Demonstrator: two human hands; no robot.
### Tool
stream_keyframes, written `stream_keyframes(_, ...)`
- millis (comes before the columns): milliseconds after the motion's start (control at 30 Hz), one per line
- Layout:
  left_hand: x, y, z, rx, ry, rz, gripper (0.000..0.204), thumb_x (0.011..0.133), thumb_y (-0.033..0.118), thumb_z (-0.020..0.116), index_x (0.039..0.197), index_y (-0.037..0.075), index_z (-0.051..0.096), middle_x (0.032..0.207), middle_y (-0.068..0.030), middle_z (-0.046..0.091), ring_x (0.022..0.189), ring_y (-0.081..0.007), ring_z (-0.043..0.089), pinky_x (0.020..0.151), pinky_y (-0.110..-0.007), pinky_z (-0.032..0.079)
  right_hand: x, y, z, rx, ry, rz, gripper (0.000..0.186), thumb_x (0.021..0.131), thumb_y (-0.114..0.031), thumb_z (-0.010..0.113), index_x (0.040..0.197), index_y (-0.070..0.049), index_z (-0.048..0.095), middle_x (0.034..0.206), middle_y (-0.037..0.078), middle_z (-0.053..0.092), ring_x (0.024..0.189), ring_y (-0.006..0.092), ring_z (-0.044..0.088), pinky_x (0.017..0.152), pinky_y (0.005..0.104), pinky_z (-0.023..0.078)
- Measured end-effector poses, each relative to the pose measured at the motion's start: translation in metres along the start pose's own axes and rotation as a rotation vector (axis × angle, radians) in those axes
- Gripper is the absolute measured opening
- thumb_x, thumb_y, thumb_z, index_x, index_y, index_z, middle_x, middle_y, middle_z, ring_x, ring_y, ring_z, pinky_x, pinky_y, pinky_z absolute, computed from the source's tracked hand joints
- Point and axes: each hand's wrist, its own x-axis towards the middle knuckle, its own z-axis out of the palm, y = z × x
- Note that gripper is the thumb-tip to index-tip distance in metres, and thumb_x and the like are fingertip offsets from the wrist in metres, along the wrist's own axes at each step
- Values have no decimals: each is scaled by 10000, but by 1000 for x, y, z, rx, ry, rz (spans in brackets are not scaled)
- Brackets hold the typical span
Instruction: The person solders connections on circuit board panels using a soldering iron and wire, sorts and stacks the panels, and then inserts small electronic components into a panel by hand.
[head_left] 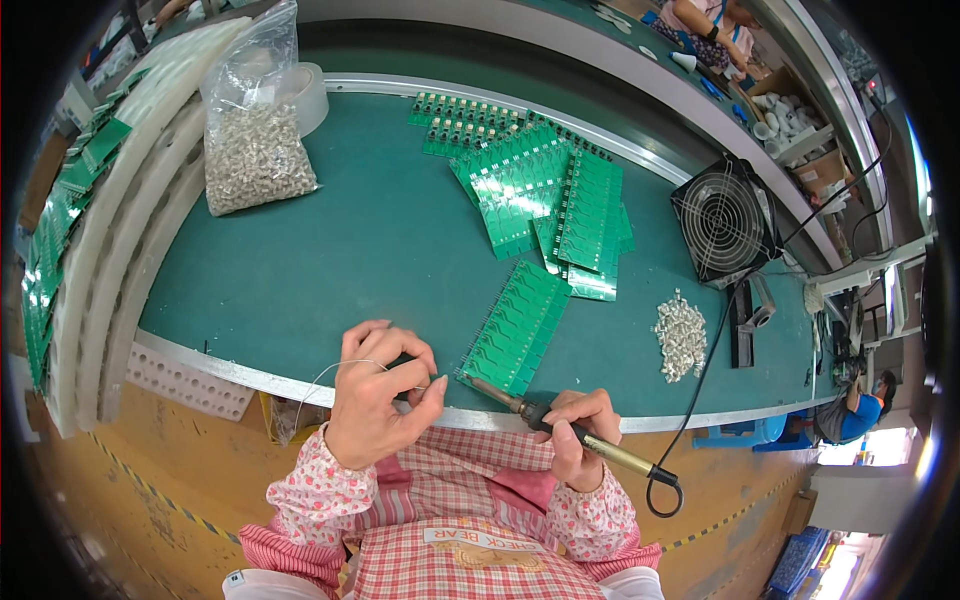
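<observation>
My left hand [385, 390] pinches a thin solder wire [333, 368] just left of a green circuit board panel [514, 325] lying near the table's front edge. My right hand [580, 435] grips a soldering iron [630, 455] with a gold-coloured handle; its metal tip points into the panel's lower left corner, close to my left fingertips. Whether the tip touches the board, I cannot tell. A small heap of pale metal parts [679, 335] lies right of the panel.
Stacked panels [590, 210] and boards with components [460, 135] lie behind. A bag of small parts [258, 160] and white racks [120, 200] stand left. A fan [722, 222], black iron holder [742, 335] and cord are right. Co-workers [705, 30] [862, 408] sit beyond.
</observation>
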Motion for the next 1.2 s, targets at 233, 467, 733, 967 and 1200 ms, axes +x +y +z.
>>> stream_keyframes(233,0,-1,-1,5,-20,1,270,665,53,700,547,59,457,830,-32,591,836,-213,589,949,-486,384,1,-2,0,5,-2,8,78,840,-33,609,826,5,543,571,51,559,473,137,536,460,268,408)
stream_keyframes(467,1,0,0,-14,-7,7,277,665,53,700,543,63,452,828,-32,590,833,-210,587,953,-485,379,0,-2,-1,-28,-3,15,77,838,-43,613,829,-2,548,551,44,557,470,138,539,457,266,401)
stream_keyframes(733,0,1,-1,-6,10,-31,267,676,56,700,551,57,464,826,-37,592,826,-208,588,952,-479,382,0,1,0,-17,5,-58,64,832,-39,597,826,0,546,559,46,560,461,136,537,447,267,398)
stream_keyframes(967,2,1,1,-8,12,-12,270,685,63,699,550,59,465,817,-33,590,810,-204,584,951,-478,383,-3,5,0,31,77,-39,54,831,-16,573,834,22,535,605,74,579,452,129,532,435,256,399)
stream_keyframes(1200,2,3,1,36,-11,4,287,683,69,705,541,64,455,831,-25,590,806,-203,574,957,-480,377,-1,1,0,4,30,19,74,833,-30,592,832,16,534,632,84,595,473,127,529,450,255,400)
